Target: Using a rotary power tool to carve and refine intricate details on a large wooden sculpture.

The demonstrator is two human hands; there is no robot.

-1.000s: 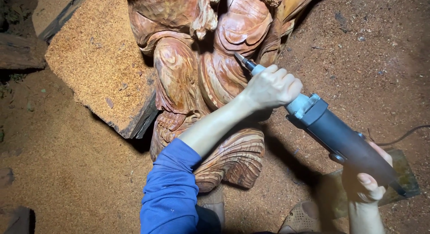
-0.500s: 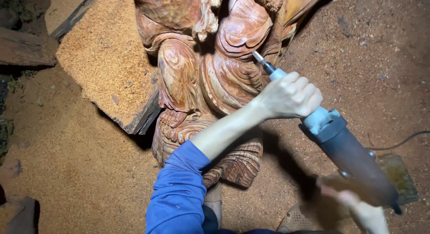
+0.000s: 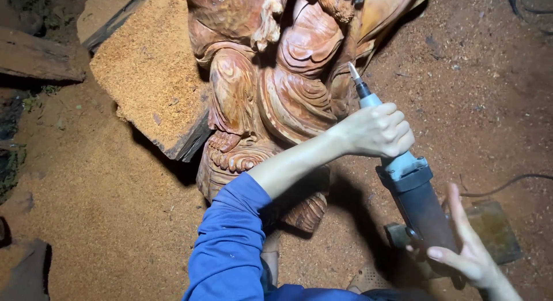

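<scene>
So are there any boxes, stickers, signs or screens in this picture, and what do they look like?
None that I can see: no package, label, sign or screen.
There is only a reddish carved wooden statue, a grey power carving tool held by the left hand and the right hand, a sawdust-covered board and the sawdust floor.

Wood carving (image 3: pixel 271 105), reddish, upper centre of frame. Power carving tool (image 3: pixel 403 180), grey, right of centre, tip just beside the carving. Left hand (image 3: pixel 377 130) grips its front; right hand (image 3: pixel 466 249), lower right, fingers spread, touches its rear. Sawdust-covered board (image 3: pixel 150 76), upper left.
</scene>
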